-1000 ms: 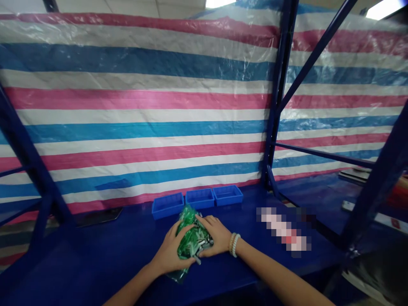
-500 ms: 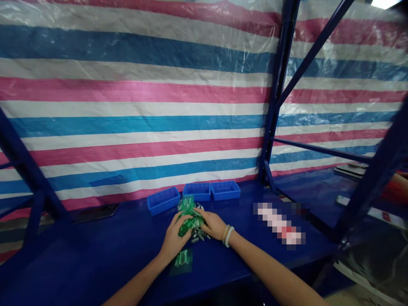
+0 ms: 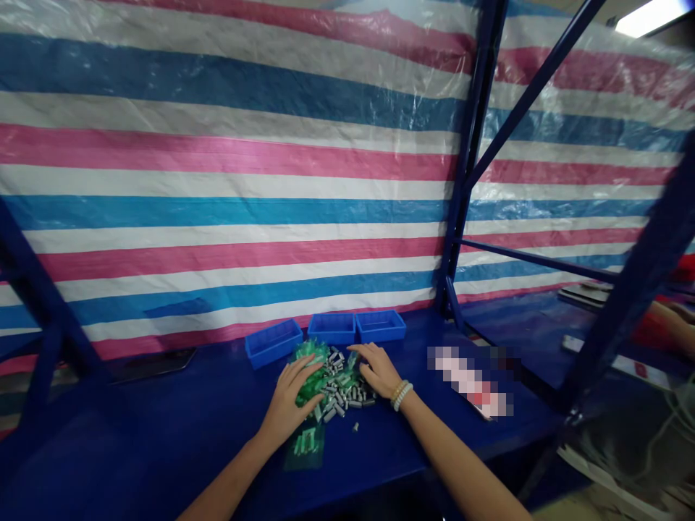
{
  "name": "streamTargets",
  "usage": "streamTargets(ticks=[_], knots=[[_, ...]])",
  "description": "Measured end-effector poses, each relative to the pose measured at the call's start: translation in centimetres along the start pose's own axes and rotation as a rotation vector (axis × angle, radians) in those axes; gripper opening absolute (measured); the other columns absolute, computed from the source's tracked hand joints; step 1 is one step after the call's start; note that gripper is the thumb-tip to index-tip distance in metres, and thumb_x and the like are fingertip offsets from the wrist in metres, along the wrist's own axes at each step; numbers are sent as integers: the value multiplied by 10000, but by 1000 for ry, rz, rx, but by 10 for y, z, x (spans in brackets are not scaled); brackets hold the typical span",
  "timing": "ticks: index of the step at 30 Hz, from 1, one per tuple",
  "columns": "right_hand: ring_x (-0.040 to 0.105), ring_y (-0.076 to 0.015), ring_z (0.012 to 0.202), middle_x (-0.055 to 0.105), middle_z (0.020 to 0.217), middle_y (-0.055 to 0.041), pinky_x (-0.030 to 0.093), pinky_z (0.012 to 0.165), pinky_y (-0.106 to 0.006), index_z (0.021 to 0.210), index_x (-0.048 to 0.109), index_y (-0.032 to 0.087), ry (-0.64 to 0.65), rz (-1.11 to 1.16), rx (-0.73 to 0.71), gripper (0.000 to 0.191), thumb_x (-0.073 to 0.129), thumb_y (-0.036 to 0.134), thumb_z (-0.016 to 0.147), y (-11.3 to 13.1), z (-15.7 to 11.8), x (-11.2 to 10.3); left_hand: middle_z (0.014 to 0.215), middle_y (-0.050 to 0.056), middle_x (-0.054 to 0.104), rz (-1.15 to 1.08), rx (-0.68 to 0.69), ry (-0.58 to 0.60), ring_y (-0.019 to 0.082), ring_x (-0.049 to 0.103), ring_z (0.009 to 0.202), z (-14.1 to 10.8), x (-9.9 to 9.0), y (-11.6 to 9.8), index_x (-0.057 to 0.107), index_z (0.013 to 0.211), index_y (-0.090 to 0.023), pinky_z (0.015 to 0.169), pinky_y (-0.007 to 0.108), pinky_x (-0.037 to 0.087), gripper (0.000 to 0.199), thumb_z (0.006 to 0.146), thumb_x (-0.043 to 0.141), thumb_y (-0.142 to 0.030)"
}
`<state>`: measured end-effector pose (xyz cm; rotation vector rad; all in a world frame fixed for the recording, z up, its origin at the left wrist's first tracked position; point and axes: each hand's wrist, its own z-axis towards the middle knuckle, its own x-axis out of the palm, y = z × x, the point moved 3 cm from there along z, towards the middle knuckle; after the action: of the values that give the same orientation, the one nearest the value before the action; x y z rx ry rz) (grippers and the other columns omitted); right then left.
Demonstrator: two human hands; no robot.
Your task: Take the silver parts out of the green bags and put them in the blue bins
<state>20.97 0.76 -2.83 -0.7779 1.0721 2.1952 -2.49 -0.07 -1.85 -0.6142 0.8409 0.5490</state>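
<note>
Spread out on the blue table is a pile of small silvery metal cylinders (image 3: 331, 412). Against its left side lie crumpled green plastic bags (image 3: 305, 394). My left hand (image 3: 287, 401) rests on these bags with its fingers apart. At the pile's right edge is my right hand (image 3: 378, 370), thumb and fingers apart, beside a bit of greenish clear plastic (image 3: 355, 362); whether it touches the plastic I cannot tell. Below my left hand, a flat green bag (image 3: 304, 459) has several small light pieces on or in it. One small piece (image 3: 355, 427) lies apart in front of the pile.
Three blue trays (image 3: 274, 343) stand behind the pile. A dark flat device (image 3: 155, 364) lies at left, a blurred-out pinkish object (image 3: 470, 383) at right. Blue metal posts (image 3: 461, 188) frame the table (image 3: 217, 434) before a striped sheet. Another person's arm (image 3: 670, 325) shows far right.
My hands have moved apart, from close together over the green plastic to either side of the pile. The metal cylinders now lie spread out in view. The camera view has shifted slightly.
</note>
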Motion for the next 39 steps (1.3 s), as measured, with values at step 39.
streamTargets(ticks=[39], knots=[[476, -247, 1142, 548, 1212, -104, 213, 1005, -520, 1083, 621, 296, 52, -397, 104, 245, 428, 229, 948, -52, 53, 21, 958, -5, 726, 226, -311, -43, 229, 606, 972, 34, -13, 104, 645, 958, -318, 1025, 532, 162, 335, 849, 379, -144]])
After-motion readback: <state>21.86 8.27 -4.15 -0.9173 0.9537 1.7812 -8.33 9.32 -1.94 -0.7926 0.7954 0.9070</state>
